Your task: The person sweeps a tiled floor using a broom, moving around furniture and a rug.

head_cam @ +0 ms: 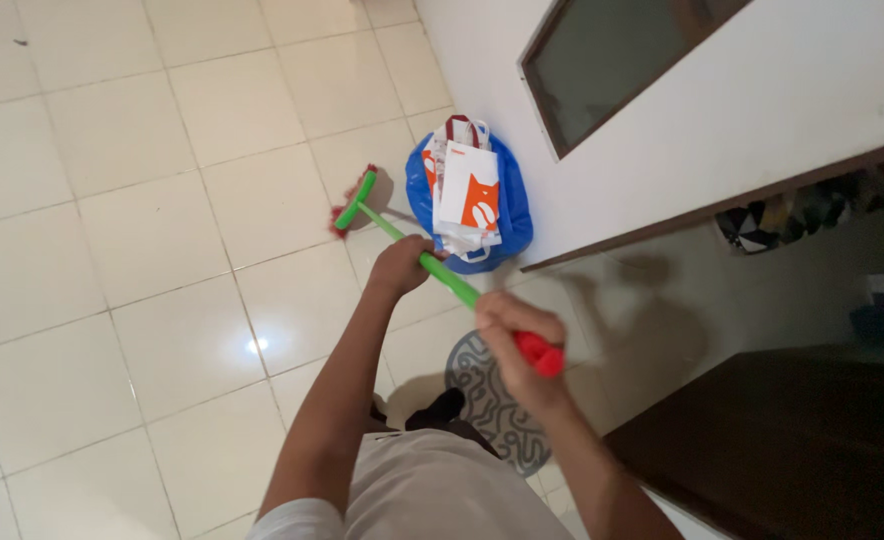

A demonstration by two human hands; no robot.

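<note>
Pale square floor tiles fill the left of the view, glossy and lit from above, and run up to a white wall with a dark framed panel on the right. On the tiles the broom lies slanted: its red bristle head sits far from the body, up and to the left, and its green handle runs back down to the right, ending in a red grip. The left hand is closed around the green handle, the nearer hand to the head. The right hand is closed over the red grip, close to the body. Just right of the head, a blue bag holding white and orange paper bags leans at the wall. A patterned grey mat lies below the hands.
</note>
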